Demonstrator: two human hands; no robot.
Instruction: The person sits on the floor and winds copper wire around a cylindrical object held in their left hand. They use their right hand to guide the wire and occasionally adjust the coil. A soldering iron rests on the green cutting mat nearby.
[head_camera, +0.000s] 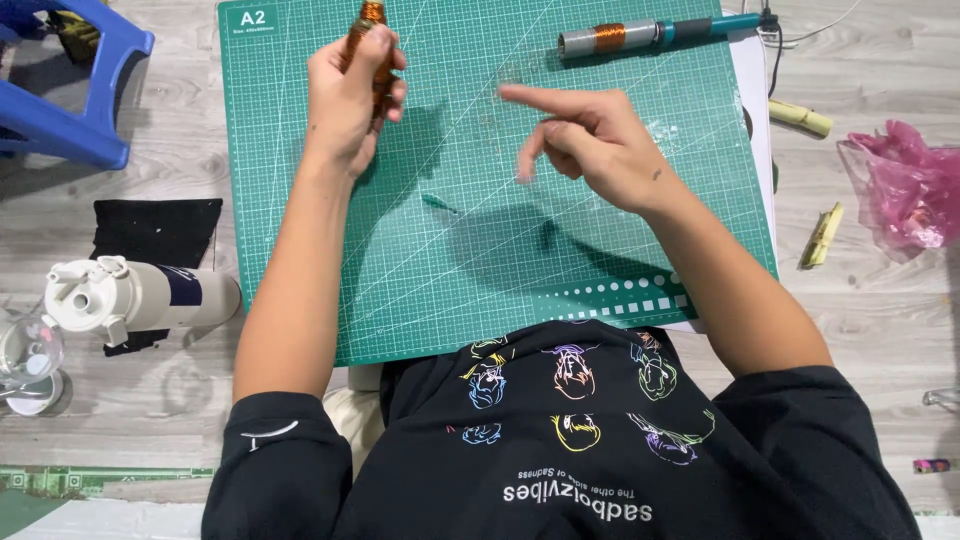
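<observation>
Currently the left hand (345, 95) is raised over the far left part of the green cutting mat (420, 290), fingers closed round a copper-wire coil (374, 40) on a short upright core; only the coil's top end and a strip of its side show past the knuckles, so how far the winding runs is hidden. Held upright and clear of the mat, the coil is probably kept free to turn or to take wire without dragging. The right hand (590, 145) hovers mid-mat, holding nothing visible: index finger stretched out toward the left, the other fingers loosely curled and slightly motion-blurred. A fine wire between the hands may exist; I cannot tell at this resolution. At the mat's far edge lies a second coil on a grey rod (610, 38) fixed to a teal-handled tool (705, 27), lying flat, well apart from both hands and likely parked out of the working zone. The mat sits on a wood-pattern floor (860, 320), not a table. Off the mat: a white bottle (130, 295) on its side at left, a blue stool (70, 75), a pink plastic bag (905, 185) at right.
</observation>
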